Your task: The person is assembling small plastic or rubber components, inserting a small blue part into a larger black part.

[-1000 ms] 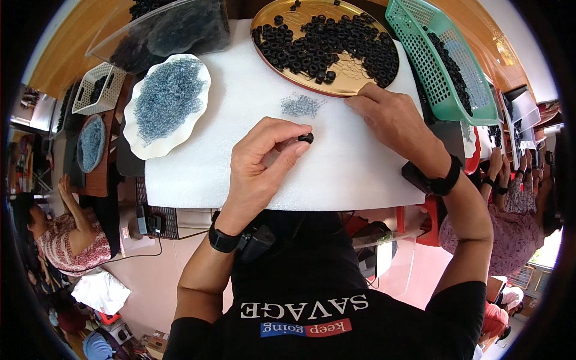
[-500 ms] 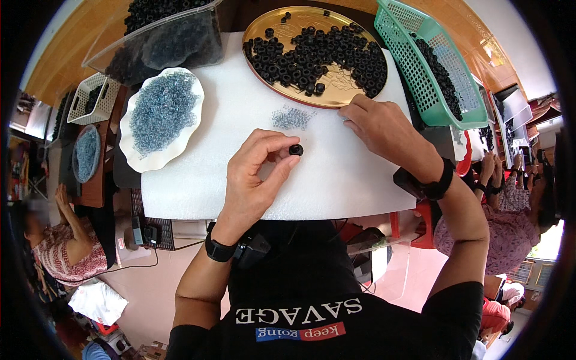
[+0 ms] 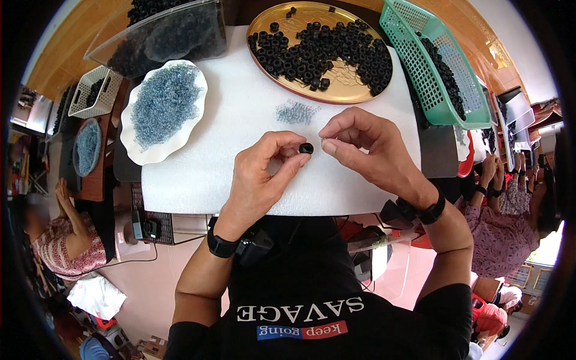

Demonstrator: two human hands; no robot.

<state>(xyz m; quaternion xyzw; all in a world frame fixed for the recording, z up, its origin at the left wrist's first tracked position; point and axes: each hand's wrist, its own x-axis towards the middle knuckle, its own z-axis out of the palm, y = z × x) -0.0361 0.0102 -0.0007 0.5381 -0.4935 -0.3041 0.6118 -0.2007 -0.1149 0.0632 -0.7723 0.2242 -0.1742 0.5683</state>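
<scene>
My left hand (image 3: 263, 175) pinches a small black ring (image 3: 306, 147) between thumb and fingertips above the white foam pad (image 3: 240, 114). Just to its right, my right hand (image 3: 366, 150) has thumb and forefinger closed right next to the ring; something tiny seems to be pinched there, but it is too small to make out. A small heap of clear little rings (image 3: 297, 111) lies on the pad just beyond both hands. Further back stands a gold round tray (image 3: 342, 90) with several black rings.
A white scalloped plate (image 3: 135, 150) of clear rings lies at left, a clear plastic bin (image 3: 159, 33) of black rings behind it. A green basket (image 3: 432, 72) with black rings stands at right. Other people sit at left and right, below the table.
My right hand has come back from the gold tray's edge to the left hand. The left hand has lifted slightly with the black ring.
</scene>
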